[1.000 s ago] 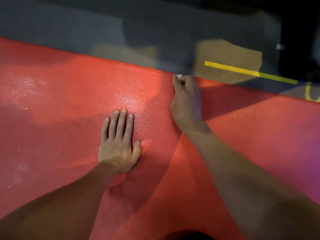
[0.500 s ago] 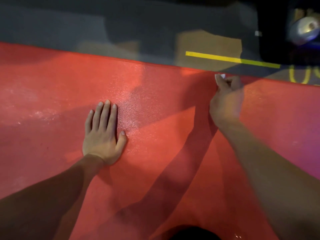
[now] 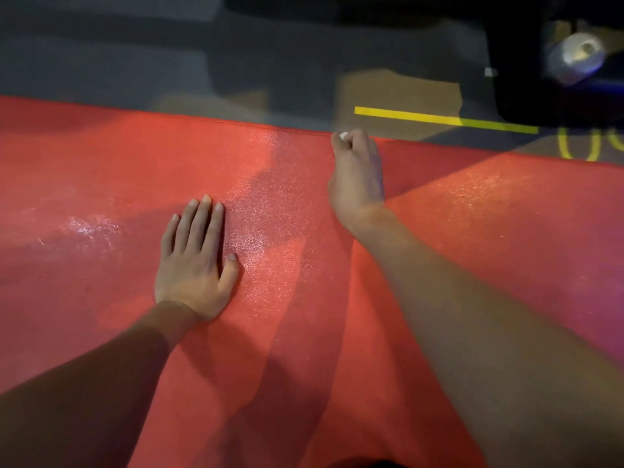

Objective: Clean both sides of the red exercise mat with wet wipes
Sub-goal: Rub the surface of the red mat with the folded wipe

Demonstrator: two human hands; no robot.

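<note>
With the left hand (image 3: 196, 265) pressed flat on the red mat (image 3: 101, 170), the right hand (image 3: 356, 173) gripped a wet wipe (image 3: 343, 135) at the far edge, likely needing another firm pass next.

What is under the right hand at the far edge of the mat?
A white wet wipe peeks past the right hand, on the red mat. The hand covers the rest.

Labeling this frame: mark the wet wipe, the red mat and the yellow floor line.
wet wipe (image 3: 343, 135), head view, white tip beyond right-hand fingers.
red mat (image 3: 506, 231), head view, bare surface.
yellow floor line (image 3: 439, 119), head view, mid-stripe.
</note>
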